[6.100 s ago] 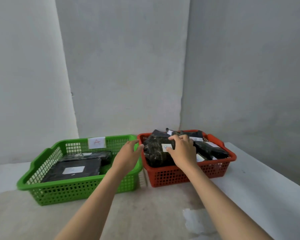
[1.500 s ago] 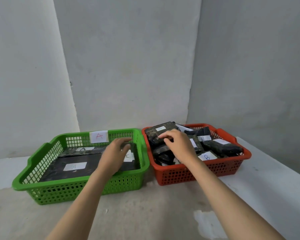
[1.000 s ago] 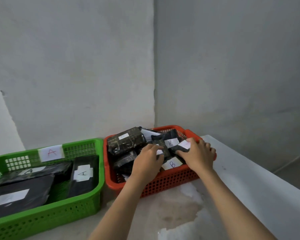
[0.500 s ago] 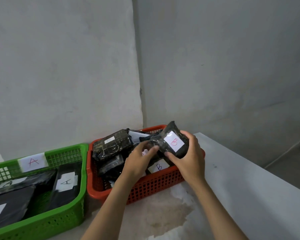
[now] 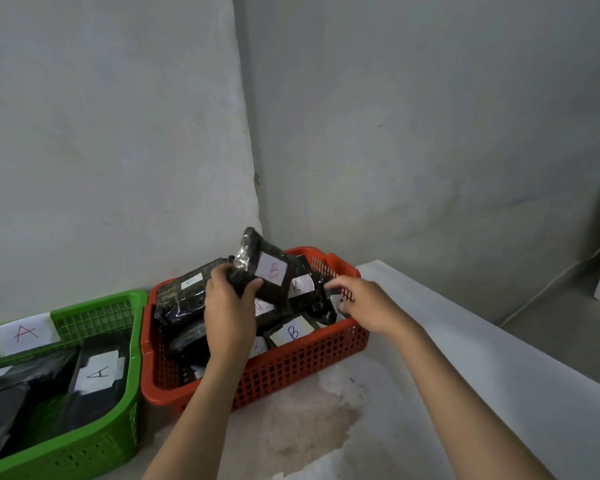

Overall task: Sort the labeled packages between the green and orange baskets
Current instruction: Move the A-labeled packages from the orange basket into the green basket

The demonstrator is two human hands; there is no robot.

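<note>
Left hand (image 5: 230,308): fingers and thumb curled around the lower left edge of a black wrapped package (image 5: 269,268), holding it raised above the pile, its white label marked with a red B facing the camera. Right hand (image 5: 364,304): reaching into the far right corner of the orange basket (image 5: 302,367), fingertips curled on the crinkled edge of another black package (image 5: 321,301); whether it truly grips this cannot be told. Between the two hands lies a package with a label reading B (image 5: 298,285). Directly below the hands, near the front wall of the basket, a flat package with a blue B label (image 5: 291,332) lies face up. Left of the left hand, a larger dark package (image 5: 184,296) leans against the basket's far left side. Further left, touching the orange basket, stands the green basket (image 5: 132,386), with a paper tag marked A (image 5: 23,333) on its far wall and black packages inside, one bearing an A label (image 5: 97,374). Both baskets rest on a pale, stained surface (image 5: 326,431) set in a corner of grey walls (image 5: 395,133).
</note>
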